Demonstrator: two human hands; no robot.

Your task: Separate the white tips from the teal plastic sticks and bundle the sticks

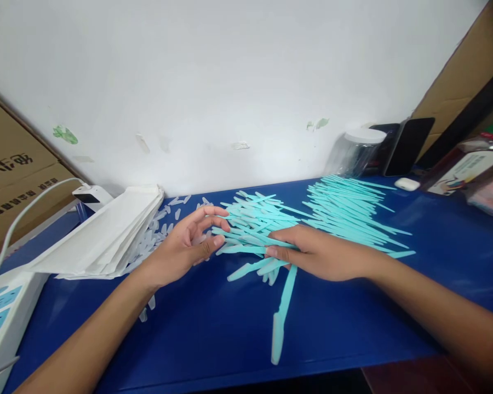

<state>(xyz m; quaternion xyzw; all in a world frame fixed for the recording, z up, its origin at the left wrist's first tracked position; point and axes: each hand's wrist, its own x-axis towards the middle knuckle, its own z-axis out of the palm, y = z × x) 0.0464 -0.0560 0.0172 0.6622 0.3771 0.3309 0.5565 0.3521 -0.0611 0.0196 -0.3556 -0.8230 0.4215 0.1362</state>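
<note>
My right hand is closed around a bunch of turquoise eyebrow razors, their blade ends pointing left. My left hand is at those blade ends, thumb and curved fingers apart; whether it touches them I cannot tell. Behind both hands lies a loose heap of the same razors. A single razor sticks out below my right hand toward the table's front edge. Small translucent caps are scattered beside and behind my left hand, partly hidden by it.
Right of the heap, more razors lie roughly parallel. White paper sheets and a power strip are at the left. A lidded clear jar, phone, white earphone case and bottle stand back right on the blue table.
</note>
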